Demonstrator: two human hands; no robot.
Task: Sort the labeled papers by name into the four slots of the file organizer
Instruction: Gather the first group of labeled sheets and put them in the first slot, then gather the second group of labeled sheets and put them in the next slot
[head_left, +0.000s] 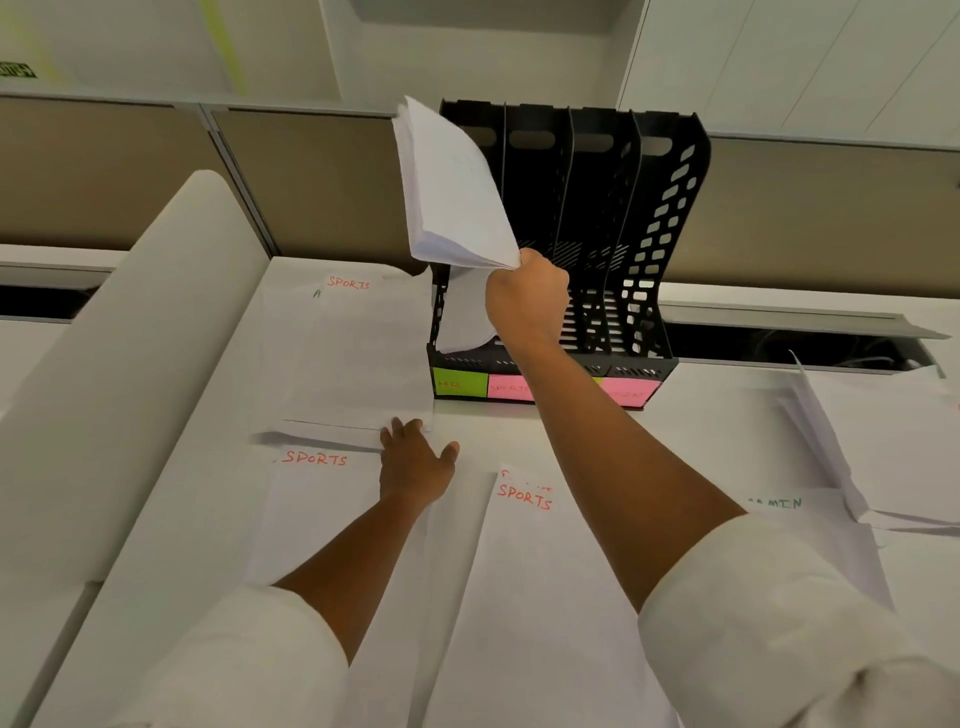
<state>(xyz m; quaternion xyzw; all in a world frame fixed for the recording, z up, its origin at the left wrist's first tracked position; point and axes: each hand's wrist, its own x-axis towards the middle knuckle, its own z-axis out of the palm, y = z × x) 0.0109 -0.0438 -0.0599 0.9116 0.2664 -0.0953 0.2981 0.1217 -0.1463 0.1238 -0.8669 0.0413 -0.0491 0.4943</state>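
Seen from above and looking down over a white desk (727, 415), a person in white sleeves sorts papers into a black four-slot file organizer (597, 218) standing at the back of the desk. Coloured sticky labels (460, 384) run along its base; the leftmost, green, reads "HR", and the others are partly hidden by an arm. The right hand (527, 296) is closed in a fist, gripping the lower corner of a thick stack of papers (452, 187) raised over the leftmost slot, where one sheet (462, 312) already sits. The other three slots look empty. The left hand (413, 462) lies flat, fingers spread, pressing on a sheet near the organizer and holding nothing. Three piles marked "SPORTS" in red (314, 458) remain on the desk, and a pile at right shows green letters ending "MIN" (779, 503). Sorting appears barely begun, with most papers left.
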